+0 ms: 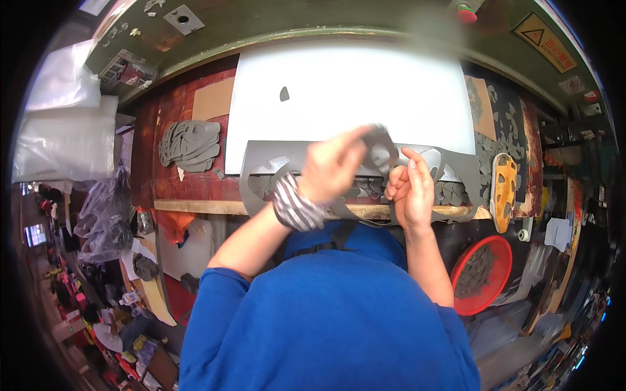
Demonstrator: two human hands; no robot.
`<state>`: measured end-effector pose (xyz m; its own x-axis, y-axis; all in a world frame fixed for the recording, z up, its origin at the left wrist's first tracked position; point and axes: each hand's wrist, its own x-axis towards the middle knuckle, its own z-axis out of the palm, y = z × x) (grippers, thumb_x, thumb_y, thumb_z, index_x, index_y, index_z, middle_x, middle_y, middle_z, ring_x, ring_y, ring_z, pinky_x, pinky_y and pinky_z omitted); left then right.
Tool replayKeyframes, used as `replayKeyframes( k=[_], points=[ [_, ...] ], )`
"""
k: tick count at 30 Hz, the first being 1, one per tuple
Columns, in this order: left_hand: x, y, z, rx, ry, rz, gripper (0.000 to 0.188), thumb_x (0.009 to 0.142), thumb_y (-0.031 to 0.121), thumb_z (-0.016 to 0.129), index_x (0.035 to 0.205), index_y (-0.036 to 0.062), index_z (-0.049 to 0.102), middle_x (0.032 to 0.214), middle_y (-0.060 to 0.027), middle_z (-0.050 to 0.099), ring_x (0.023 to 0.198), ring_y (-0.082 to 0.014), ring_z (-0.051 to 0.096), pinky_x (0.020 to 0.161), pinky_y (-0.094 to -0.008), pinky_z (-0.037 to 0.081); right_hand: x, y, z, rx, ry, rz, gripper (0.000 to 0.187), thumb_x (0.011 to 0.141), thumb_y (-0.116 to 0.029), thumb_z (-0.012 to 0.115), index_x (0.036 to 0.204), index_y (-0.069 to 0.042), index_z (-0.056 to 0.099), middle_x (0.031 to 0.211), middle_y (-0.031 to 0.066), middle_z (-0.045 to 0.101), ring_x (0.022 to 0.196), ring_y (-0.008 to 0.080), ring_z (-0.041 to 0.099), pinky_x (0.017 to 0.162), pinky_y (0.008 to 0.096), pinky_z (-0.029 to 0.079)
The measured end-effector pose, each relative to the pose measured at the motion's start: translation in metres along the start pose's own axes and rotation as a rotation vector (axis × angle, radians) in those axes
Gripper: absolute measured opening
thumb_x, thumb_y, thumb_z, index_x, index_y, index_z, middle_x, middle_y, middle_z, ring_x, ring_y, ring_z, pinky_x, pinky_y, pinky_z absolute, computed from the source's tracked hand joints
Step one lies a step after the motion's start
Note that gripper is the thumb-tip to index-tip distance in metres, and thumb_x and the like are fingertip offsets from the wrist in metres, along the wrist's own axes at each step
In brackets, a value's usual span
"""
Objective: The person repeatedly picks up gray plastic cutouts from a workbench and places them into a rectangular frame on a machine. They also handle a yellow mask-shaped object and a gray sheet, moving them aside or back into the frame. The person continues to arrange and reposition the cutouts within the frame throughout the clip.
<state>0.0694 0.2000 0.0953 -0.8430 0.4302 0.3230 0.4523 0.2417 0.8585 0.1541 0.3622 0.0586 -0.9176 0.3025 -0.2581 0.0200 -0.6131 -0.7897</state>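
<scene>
My left hand, blurred by motion, has a striped band at its wrist. Its fingers are closed on a grey cut-out piece with a hole in it. My right hand is close beside that piece, its fingers partly bent and apart; I cannot tell whether they touch it. Under both hands lies a grey sheet with large cut-out openings, spread along the front edge of a white board and hanging over the table edge. A small dark grey scrap rests on the board.
A stack of grey cut pieces lies left of the board. On the right are loose grey scraps and an orange sole-shaped cutting die. A red basin of scraps stands below. The green machine borders the far side.
</scene>
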Motion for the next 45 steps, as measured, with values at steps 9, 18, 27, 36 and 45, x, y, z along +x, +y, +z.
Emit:
replayKeyframes(
  k=[9, 18, 27, 36, 45],
  points=[
    [0.144, -0.022, -0.124, -0.485, 0.855, -0.028, 0.025, 0.095, 0.019, 0.053, 0.103, -0.0041, 0.06, 0.092, -0.0095, 0.065, 0.072, -0.0185, 0.061, 0.068, -0.0355, 0.054, -0.006, 0.053, -0.02, -1.181, -0.049, -0.344, 0.039, 0.073, -0.004, 0.065, 0.111, -0.005, 0.055, 0.075, 0.006, 0.058, 0.065, 0.0164, 0.061, 0.062, 0.0293, 0.051],
    [0.173, 0.032, -0.192, -0.547, 0.536, 0.143, 0.024, 0.094, 0.017, 0.055, 0.109, -0.0011, 0.06, 0.099, -0.0084, 0.065, 0.09, -0.0195, 0.061, 0.082, -0.0331, 0.051, -0.001, -0.004, -0.001, -1.403, -0.314, -0.361, 0.029, 0.077, -0.001, 0.058, 0.105, -0.004, 0.061, 0.071, 0.0106, 0.061, 0.061, 0.0256, 0.061, 0.059, 0.0345, 0.049],
    [0.112, 0.045, -0.188, -0.833, 0.141, -0.099, 0.024, 0.096, 0.017, 0.051, 0.113, -0.0004, 0.054, 0.105, -0.0102, 0.061, 0.102, -0.0212, 0.06, 0.09, -0.0378, 0.053, 0.023, -0.029, 0.066, -0.731, -0.516, -0.059, 0.021, 0.088, -0.003, 0.061, 0.109, 0.001, 0.06, 0.082, -0.0002, 0.058, 0.072, 0.0059, 0.055, 0.061, 0.0196, 0.048],
    [0.086, 0.059, -0.162, -0.702, 0.098, -0.016, 0.043, 0.102, 0.022, 0.041, 0.136, -0.003, 0.038, 0.097, -0.0064, 0.058, 0.092, -0.02, 0.061, 0.083, -0.034, 0.052, 0.045, 0.012, 0.13, 0.105, -0.426, 0.316, 0.058, 0.097, -0.017, 0.052, 0.141, 0.008, 0.025, 0.122, 0.0259, 0.053, 0.109, 0.0326, 0.059, 0.09, 0.0412, 0.051],
    [0.075, 0.05, -0.141, -0.757, 0.285, 0.007, 0.041, 0.101, 0.029, 0.044, 0.128, -0.0028, 0.046, 0.081, -0.0029, 0.055, 0.077, -0.0149, 0.059, 0.073, -0.0287, 0.051, 0.054, 0.021, 0.141, 0.229, -0.335, 0.507, 0.047, 0.094, -0.013, 0.056, 0.132, 0.008, 0.039, 0.116, 0.0207, 0.056, 0.114, 0.0309, 0.054, 0.095, 0.0427, 0.048]
  ],
)
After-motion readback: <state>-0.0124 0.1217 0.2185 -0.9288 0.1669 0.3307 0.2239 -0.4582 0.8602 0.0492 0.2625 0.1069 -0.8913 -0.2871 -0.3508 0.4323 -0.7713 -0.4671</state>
